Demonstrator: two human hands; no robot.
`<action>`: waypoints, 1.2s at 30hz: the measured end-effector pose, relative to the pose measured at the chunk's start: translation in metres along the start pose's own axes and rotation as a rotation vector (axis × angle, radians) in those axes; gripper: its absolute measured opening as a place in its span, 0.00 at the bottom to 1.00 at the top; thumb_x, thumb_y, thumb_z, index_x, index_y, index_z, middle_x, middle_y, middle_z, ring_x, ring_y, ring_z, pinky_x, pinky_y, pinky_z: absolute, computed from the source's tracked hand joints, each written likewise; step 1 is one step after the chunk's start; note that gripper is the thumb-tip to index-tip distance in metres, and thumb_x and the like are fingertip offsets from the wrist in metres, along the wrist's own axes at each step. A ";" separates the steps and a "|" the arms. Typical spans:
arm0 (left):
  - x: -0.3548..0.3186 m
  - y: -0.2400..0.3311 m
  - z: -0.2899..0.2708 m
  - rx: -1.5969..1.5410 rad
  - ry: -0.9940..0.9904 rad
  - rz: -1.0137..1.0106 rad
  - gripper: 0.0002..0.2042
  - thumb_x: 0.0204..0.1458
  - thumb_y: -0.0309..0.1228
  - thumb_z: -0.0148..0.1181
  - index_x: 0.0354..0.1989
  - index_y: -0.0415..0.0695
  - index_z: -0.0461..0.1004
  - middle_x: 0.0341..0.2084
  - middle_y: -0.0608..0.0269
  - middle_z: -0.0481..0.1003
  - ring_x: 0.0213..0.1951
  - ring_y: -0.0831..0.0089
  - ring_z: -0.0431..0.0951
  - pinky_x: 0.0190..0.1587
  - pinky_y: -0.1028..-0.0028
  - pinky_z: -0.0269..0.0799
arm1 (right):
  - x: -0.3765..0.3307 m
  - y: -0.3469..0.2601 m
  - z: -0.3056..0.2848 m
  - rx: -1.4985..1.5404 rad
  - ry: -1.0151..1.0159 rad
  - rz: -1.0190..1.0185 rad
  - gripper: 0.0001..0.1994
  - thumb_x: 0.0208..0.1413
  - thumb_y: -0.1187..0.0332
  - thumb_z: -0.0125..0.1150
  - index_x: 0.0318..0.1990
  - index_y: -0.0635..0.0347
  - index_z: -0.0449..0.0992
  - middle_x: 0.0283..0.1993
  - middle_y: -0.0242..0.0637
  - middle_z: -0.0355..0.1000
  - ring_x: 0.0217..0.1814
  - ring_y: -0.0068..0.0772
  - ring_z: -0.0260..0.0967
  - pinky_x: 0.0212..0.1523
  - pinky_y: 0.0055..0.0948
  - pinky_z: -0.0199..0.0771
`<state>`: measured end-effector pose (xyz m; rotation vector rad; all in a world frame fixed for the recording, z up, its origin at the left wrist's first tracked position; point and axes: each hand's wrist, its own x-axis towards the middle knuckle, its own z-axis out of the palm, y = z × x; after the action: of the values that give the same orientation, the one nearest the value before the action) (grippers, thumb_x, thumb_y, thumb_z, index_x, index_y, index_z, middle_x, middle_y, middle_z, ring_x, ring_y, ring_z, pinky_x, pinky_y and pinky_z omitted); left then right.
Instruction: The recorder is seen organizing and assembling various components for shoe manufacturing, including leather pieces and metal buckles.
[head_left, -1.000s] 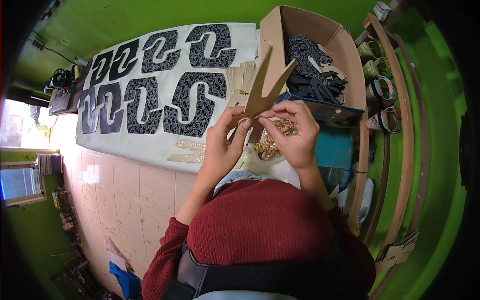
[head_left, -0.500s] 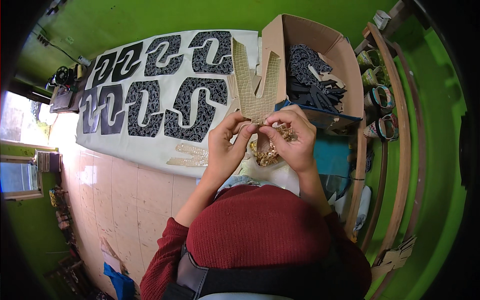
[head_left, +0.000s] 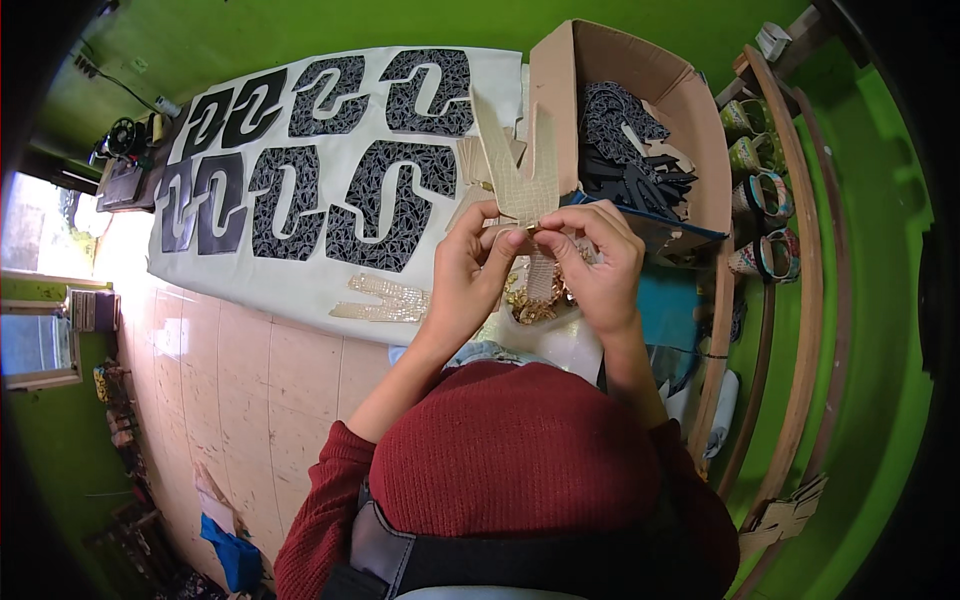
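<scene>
Both hands meet over the table's near edge on a cream, crocodile-textured forked strap piece (head_left: 526,190), its two prongs pointing away from me. My left hand (head_left: 472,268) pinches it at the narrow end, thumb against fingers. Close beside it, my right hand (head_left: 600,262) pinches the same spot, where a small gold-coloured buckle (head_left: 532,228) partly shows between the fingertips. A narrow tail of the strap hangs below the fingers. Under my hands is a pale container (head_left: 560,340) holding many gold-coloured buckles (head_left: 530,308). A similar forked piece (head_left: 385,298) lies left of my left hand.
Several black patterned curved cut-outs (head_left: 285,205) lie on the white-covered table (head_left: 300,285). A cardboard box (head_left: 655,55) of dark pieces stands at the back right. Sandals (head_left: 770,255) hang on a wooden rack (head_left: 790,150) to the right. A sewing machine (head_left: 125,150) is far left.
The forked strap piece has turned slightly and stands more upright in my fingers. Its narrow tail now shows below my hands, and my right hand has shifted slightly to the right.
</scene>
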<state>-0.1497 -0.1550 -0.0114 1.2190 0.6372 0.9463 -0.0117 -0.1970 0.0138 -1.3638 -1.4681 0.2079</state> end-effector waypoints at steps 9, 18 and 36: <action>0.002 -0.001 0.004 0.121 0.070 0.092 0.10 0.52 0.25 0.51 0.40 0.36 0.62 0.21 0.62 0.74 0.25 0.85 0.70 0.27 0.83 0.64 | 0.002 -0.001 -0.003 -0.063 -0.009 -0.064 0.06 0.36 0.75 0.64 0.26 0.60 0.75 0.26 0.35 0.70 0.28 0.33 0.66 0.30 0.27 0.65; 0.005 -0.003 0.001 0.304 0.071 0.181 0.07 0.51 0.25 0.52 0.37 0.38 0.64 0.10 0.62 0.66 0.16 0.84 0.56 0.17 0.80 0.52 | 0.006 0.004 -0.006 0.007 -0.093 -0.060 0.06 0.38 0.79 0.63 0.27 0.64 0.75 0.27 0.35 0.70 0.29 0.24 0.65 0.28 0.20 0.63; 0.012 0.005 0.004 0.272 0.022 0.212 0.07 0.54 0.27 0.48 0.38 0.37 0.66 0.17 0.60 0.71 0.19 0.83 0.64 0.21 0.82 0.60 | 0.004 0.009 -0.002 -0.050 -0.030 -0.035 0.08 0.33 0.77 0.65 0.26 0.59 0.76 0.27 0.34 0.67 0.31 0.33 0.64 0.30 0.26 0.63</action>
<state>-0.1422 -0.1461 -0.0051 1.5428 0.6794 1.0745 -0.0042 -0.1917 0.0102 -1.3789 -1.5303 0.1715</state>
